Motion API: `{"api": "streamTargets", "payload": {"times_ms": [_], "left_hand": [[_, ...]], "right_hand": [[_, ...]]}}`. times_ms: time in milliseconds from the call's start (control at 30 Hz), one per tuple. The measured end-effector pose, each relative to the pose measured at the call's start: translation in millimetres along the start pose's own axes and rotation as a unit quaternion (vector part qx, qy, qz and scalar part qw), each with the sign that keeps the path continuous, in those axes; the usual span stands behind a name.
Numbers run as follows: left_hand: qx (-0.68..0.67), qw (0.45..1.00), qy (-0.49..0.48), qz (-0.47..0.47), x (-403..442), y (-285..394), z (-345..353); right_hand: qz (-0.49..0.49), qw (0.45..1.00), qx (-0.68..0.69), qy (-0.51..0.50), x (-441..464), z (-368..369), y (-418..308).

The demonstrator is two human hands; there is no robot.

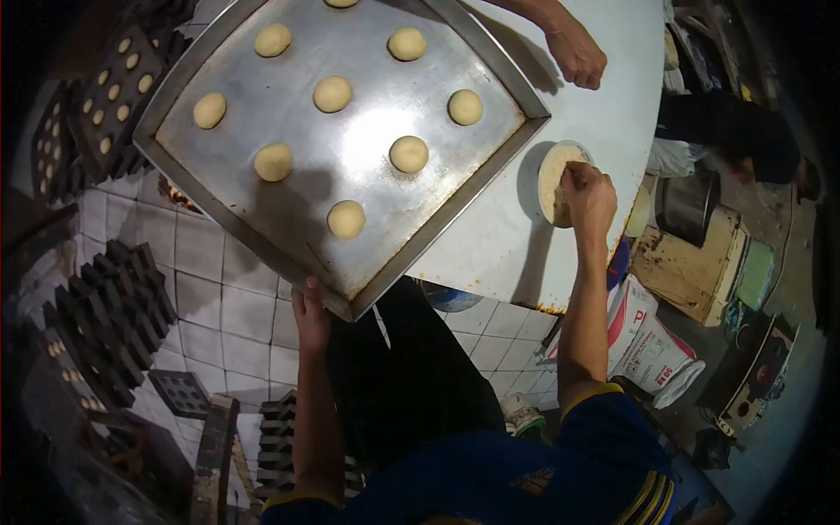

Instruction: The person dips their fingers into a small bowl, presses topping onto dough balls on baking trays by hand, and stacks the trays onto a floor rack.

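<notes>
My left hand [311, 317] grips the near corner of a large metal baking tray [367, 197], thumb on the rim and fingers beneath. The tray's right side lies over the white table [490, 245]; its left side overhangs the floor. Round pale dough balls stand spaced apart on it, one of them a dough ball [332, 94] in the middle. Right of the tray is a small white bowl [560, 147] of pale grains [551, 179]. My right hand [590, 199] reaches into this bowl, fingertips pinched together in the grains. The fingers partly hide what they pinch.
Another person's hand [577, 57] rests over the table's far side. More trays of dough balls [114, 96] stand at left by dark racks [109, 306]. A white and red sack [652, 346] and a wooden box [682, 271] are on the right. Tiled floor [236, 306] shows below.
</notes>
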State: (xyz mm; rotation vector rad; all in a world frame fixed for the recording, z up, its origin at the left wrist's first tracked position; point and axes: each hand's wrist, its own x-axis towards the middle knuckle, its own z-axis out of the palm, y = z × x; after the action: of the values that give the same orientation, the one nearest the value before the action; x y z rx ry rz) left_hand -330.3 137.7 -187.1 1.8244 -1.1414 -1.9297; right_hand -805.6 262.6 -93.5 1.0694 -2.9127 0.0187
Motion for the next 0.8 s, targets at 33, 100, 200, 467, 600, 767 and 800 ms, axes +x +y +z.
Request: {"api": "streamTargets", "payload": {"times_ms": [33, 100, 200, 467, 600, 767, 800], "left_hand": [[-0.019, 1.000, -0.003, 0.016, 2, -5, -2], [-0.030, 0.999, -0.001, 0.025, 1, -5, -4], [-0.053, 0.998, 0.018, 0.040, 1, 1, 1], [-0.101, 0.993, -0.048, 0.042, -1, -1, 1], [-0.158, 0.984, -0.068, 0.046, 4, -12, 2], [-0.180, 0.980, -0.039, 0.071, 3, -11, 7], [-0.178, 0.982, -0.028, 0.061, 1, -9, 7]], "right_hand": [[-0.004, 1.000, 0.004, -0.003, 0, 0, 1], [0.041, 0.989, 0.138, -0.018, -2, -5, 4], [0.097, 0.970, 0.220, -0.039, -4, -20, 4], [0.083, 0.843, 0.505, -0.167, -11, -38, -97], [-0.017, 0.818, 0.525, -0.236, 4, -26, -204], [-0.140, 0.854, 0.463, -0.191, 43, 1, -285], [-0.175, 0.867, 0.440, -0.158, 48, 10, -295]]}}
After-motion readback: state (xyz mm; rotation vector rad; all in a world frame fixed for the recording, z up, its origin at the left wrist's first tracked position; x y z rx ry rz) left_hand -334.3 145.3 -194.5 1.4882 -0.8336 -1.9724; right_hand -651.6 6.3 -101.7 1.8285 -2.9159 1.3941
